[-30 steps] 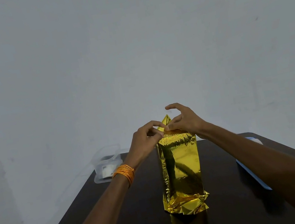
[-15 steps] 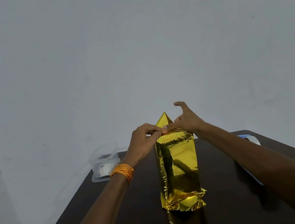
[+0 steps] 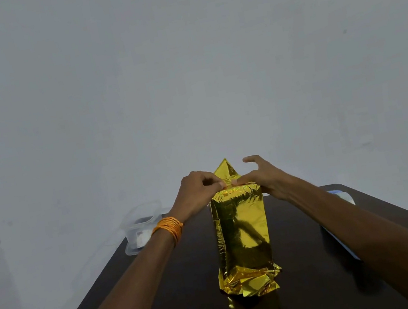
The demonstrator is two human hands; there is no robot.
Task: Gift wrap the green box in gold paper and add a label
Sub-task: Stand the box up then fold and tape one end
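Note:
A tall box wrapped in shiny gold paper point(image 3: 242, 232) stands upright in the middle of the dark table point(image 3: 184, 294). No green shows; the paper covers the box. The paper is crumpled at the foot, and a pointed gold flap point(image 3: 225, 170) sticks up at the top. My left hand point(image 3: 198, 190) pinches the paper at the top edge with closed fingers. My right hand point(image 3: 262, 176) presses its thumb and forefinger on the same top fold, its other fingers spread above. The fingertips of both hands nearly meet.
A clear plastic container point(image 3: 142, 226) with something white inside stands at the table's far left corner. A blue and white flat item point(image 3: 343, 211) lies along the right edge, partly hidden by my right forearm. A grey wall rises behind the table.
Both hands have stayed at the top of the box, working the fold. My right hand's fingers have spread and lifted a little, and the pointed flap stands more upright.

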